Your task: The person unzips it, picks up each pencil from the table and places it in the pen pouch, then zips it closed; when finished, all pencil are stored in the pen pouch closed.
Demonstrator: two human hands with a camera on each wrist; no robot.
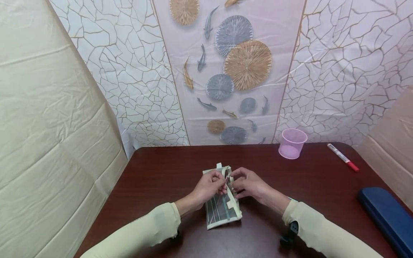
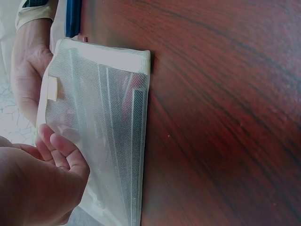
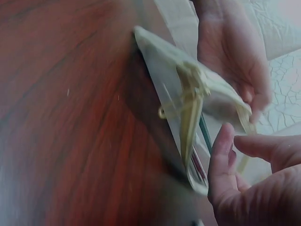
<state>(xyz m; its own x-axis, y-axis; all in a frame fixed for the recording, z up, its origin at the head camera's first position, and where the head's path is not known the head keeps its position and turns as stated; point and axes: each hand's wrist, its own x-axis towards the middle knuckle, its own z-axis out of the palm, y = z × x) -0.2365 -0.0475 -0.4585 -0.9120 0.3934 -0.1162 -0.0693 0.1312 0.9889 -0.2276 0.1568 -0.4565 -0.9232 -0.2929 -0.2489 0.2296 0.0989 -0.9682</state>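
Note:
A mesh zip pouch (image 1: 219, 215) with cream trim lies on the dark table between both hands, its zipped side gaping. Through the mesh show several thin sticks, one of them teal; what they are is hard to tell. My left hand (image 1: 208, 187) pinches the cream edge of the opening. Beside the opposite edge is my right hand (image 1: 253, 184), fingers bent loosely. In the right wrist view, a gap shows between the right thumb and finger (image 3: 220, 157), with nothing seen in it. A zip pull (image 3: 164, 113) hangs off the pouch's rim.
A pink translucent cup (image 1: 292, 143) stands at the table's back right. Further right lies a marker with a red cap (image 1: 343, 157). A dark blue case (image 1: 387, 218) sits along the right edge. Patterned cloth (image 1: 135, 71) hangs behind the table.

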